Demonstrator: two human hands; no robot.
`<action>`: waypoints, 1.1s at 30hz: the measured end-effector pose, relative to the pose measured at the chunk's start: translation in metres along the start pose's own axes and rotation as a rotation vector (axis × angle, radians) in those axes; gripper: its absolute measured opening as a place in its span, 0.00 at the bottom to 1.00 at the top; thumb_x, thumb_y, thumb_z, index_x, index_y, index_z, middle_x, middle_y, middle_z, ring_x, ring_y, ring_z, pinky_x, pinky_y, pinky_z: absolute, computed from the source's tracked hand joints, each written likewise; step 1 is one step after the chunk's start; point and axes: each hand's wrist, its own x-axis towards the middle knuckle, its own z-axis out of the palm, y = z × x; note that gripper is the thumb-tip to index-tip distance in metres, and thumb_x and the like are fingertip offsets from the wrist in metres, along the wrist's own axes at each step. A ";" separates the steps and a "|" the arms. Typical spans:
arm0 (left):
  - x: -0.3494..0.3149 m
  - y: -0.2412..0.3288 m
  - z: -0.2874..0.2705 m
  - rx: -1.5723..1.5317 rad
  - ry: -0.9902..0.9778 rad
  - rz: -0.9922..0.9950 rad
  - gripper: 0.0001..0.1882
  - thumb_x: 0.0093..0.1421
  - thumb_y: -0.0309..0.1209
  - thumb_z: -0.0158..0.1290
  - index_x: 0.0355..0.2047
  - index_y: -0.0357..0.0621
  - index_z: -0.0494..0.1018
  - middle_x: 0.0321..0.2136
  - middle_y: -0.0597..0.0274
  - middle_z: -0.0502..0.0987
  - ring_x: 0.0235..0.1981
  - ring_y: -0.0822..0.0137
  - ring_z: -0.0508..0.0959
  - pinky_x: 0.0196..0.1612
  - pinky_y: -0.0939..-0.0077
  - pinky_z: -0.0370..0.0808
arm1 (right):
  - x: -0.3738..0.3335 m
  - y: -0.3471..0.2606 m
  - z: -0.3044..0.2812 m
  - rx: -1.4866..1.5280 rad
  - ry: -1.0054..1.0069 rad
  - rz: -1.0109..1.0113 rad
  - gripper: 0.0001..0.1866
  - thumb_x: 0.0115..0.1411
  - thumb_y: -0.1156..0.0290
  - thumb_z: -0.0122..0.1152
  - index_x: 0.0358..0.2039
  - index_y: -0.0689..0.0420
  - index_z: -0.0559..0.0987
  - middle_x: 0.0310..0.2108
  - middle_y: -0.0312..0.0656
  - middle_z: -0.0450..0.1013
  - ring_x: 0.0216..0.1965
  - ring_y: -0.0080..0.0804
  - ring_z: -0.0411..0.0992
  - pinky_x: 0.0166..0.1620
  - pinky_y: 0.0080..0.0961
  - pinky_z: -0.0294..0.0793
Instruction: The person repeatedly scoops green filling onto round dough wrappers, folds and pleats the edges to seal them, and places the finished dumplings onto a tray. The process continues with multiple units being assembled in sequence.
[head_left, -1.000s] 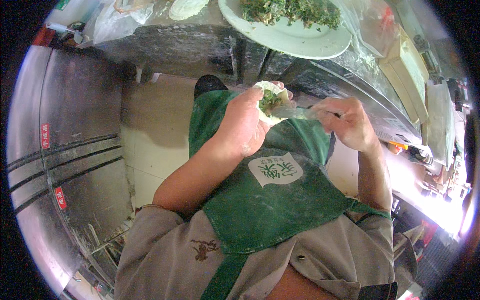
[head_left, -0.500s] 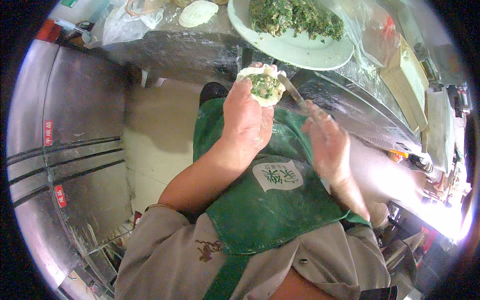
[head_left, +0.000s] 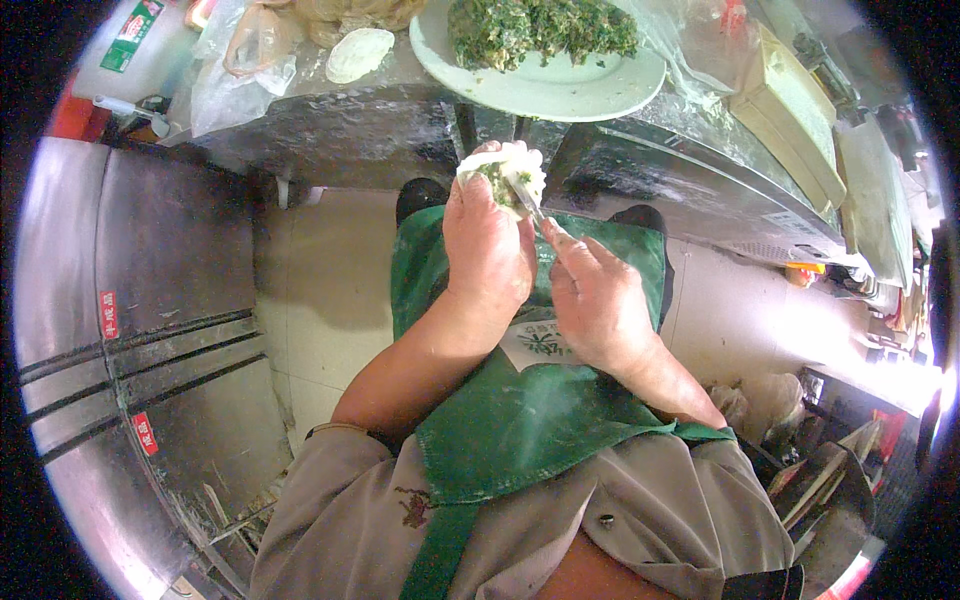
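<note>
Cupped in my left hand (head_left: 487, 240) is a round white dough wrapper (head_left: 467, 170) with green chopped filling on it. The fingers curl up around its far side and the thumb lies on the near left rim. My right hand (head_left: 603, 300) grips a narrow flat filling spatula (head_left: 530, 203), its blade tip pressed into the filling. Beyond my hands, on the counter, a white oval plate (head_left: 520, 95) bears a heap of green chopped filling (head_left: 545, 32). Left of the plate lies another flat dough wrapper (head_left: 360, 55).
The floury metal counter (head_left: 350, 115) crosses in front of me, its edge just past my hands. Plastic bags (head_left: 245, 70) lie at its left, and a pale rectangular box (head_left: 788, 110) at its right. A steel cabinet (head_left: 180, 230) stands to my left.
My right hand has come left and the spatula's blade now rests in the filling instead of beside the wrapper. The wrapper is gathered more closely by my left fingers. The view has shifted slightly.
</note>
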 end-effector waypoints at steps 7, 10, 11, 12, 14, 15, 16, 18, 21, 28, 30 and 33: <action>-0.008 -0.001 -0.004 -0.113 -0.088 0.012 0.18 0.65 0.35 0.43 0.52 0.41 0.67 0.49 0.51 0.74 0.51 0.53 0.74 0.58 0.59 0.70 | -0.020 0.015 -0.001 0.358 0.150 -0.013 0.20 0.57 0.81 0.50 0.52 0.66 0.74 0.35 0.57 0.75 0.34 0.52 0.76 0.39 0.36 0.76; -0.017 -0.003 -0.005 -0.073 -0.067 -0.019 0.18 0.66 0.35 0.43 0.52 0.41 0.67 0.49 0.51 0.74 0.51 0.53 0.74 0.58 0.59 0.70 | -0.021 0.015 -0.001 0.347 0.124 -0.024 0.20 0.57 0.81 0.51 0.51 0.66 0.75 0.35 0.58 0.75 0.34 0.52 0.76 0.39 0.37 0.76; -0.018 -0.004 -0.005 -0.045 -0.066 -0.022 0.18 0.66 0.36 0.42 0.52 0.41 0.67 0.49 0.51 0.74 0.51 0.53 0.75 0.57 0.59 0.70 | -0.022 0.016 -0.002 0.339 0.137 -0.027 0.19 0.57 0.80 0.52 0.50 0.66 0.75 0.34 0.57 0.75 0.34 0.52 0.76 0.39 0.37 0.76; -0.019 -0.003 -0.005 -0.018 -0.065 -0.024 0.18 0.66 0.36 0.42 0.52 0.41 0.67 0.49 0.51 0.74 0.51 0.52 0.75 0.57 0.60 0.70 | -0.021 0.017 -0.003 0.331 0.150 -0.032 0.19 0.57 0.79 0.52 0.50 0.65 0.76 0.34 0.57 0.75 0.35 0.52 0.76 0.39 0.37 0.76; -0.021 0.002 0.002 0.065 -0.021 -0.097 0.18 0.67 0.37 0.41 0.52 0.41 0.67 0.48 0.50 0.75 0.50 0.52 0.75 0.56 0.59 0.71 | -0.017 0.022 0.002 0.267 0.212 -0.117 0.18 0.57 0.78 0.54 0.50 0.62 0.77 0.31 0.54 0.75 0.31 0.51 0.76 0.36 0.37 0.76; -0.022 0.004 0.004 0.106 0.005 -0.135 0.18 0.67 0.37 0.41 0.52 0.41 0.67 0.48 0.50 0.75 0.50 0.51 0.75 0.56 0.59 0.71 | -0.016 0.024 0.004 0.236 0.239 -0.157 0.18 0.57 0.78 0.55 0.50 0.61 0.77 0.29 0.53 0.74 0.30 0.50 0.75 0.34 0.37 0.76; -0.023 0.006 0.004 0.071 -0.015 -0.160 0.18 0.67 0.37 0.40 0.52 0.41 0.67 0.47 0.50 0.76 0.50 0.51 0.76 0.56 0.59 0.72 | -0.016 0.024 0.004 0.177 0.215 -0.160 0.19 0.57 0.77 0.56 0.50 0.59 0.78 0.27 0.50 0.73 0.27 0.48 0.75 0.31 0.37 0.75; -0.024 0.006 0.000 -0.004 -0.052 -0.214 0.18 0.67 0.37 0.39 0.51 0.41 0.68 0.46 0.50 0.76 0.49 0.51 0.76 0.55 0.58 0.72 | -0.015 0.024 0.000 0.056 0.162 -0.161 0.19 0.55 0.76 0.58 0.50 0.55 0.79 0.24 0.46 0.71 0.22 0.45 0.73 0.26 0.37 0.73; -0.019 0.008 -0.012 -0.058 -0.137 -0.246 0.19 0.67 0.37 0.38 0.50 0.39 0.69 0.46 0.49 0.77 0.49 0.51 0.76 0.55 0.57 0.72 | -0.008 0.035 -0.006 0.007 0.121 -0.290 0.21 0.53 0.75 0.59 0.50 0.50 0.80 0.20 0.42 0.67 0.17 0.40 0.69 0.21 0.35 0.70; 0.006 0.014 -0.033 -0.085 -0.107 -0.289 0.21 0.66 0.41 0.40 0.47 0.36 0.71 0.45 0.48 0.77 0.48 0.52 0.76 0.56 0.54 0.71 | 0.017 0.061 -0.050 -0.033 0.030 -0.407 0.16 0.52 0.72 0.61 0.43 0.55 0.81 0.24 0.44 0.74 0.21 0.44 0.73 0.25 0.35 0.74; 0.010 0.026 -0.027 0.026 -0.057 -0.380 0.23 0.67 0.43 0.37 0.46 0.35 0.70 0.45 0.47 0.76 0.50 0.52 0.76 0.56 0.53 0.71 | 0.035 0.051 -0.076 -0.046 0.082 -0.356 0.13 0.52 0.72 0.62 0.39 0.57 0.80 0.27 0.48 0.77 0.25 0.46 0.76 0.29 0.36 0.77; 0.006 0.024 -0.034 -0.061 -0.094 -0.408 0.31 0.69 0.49 0.27 0.49 0.34 0.69 0.47 0.42 0.75 0.50 0.46 0.76 0.57 0.51 0.70 | 0.081 0.033 -0.113 -0.192 0.185 -0.239 0.10 0.56 0.70 0.60 0.38 0.59 0.81 0.31 0.51 0.77 0.31 0.51 0.78 0.35 0.38 0.77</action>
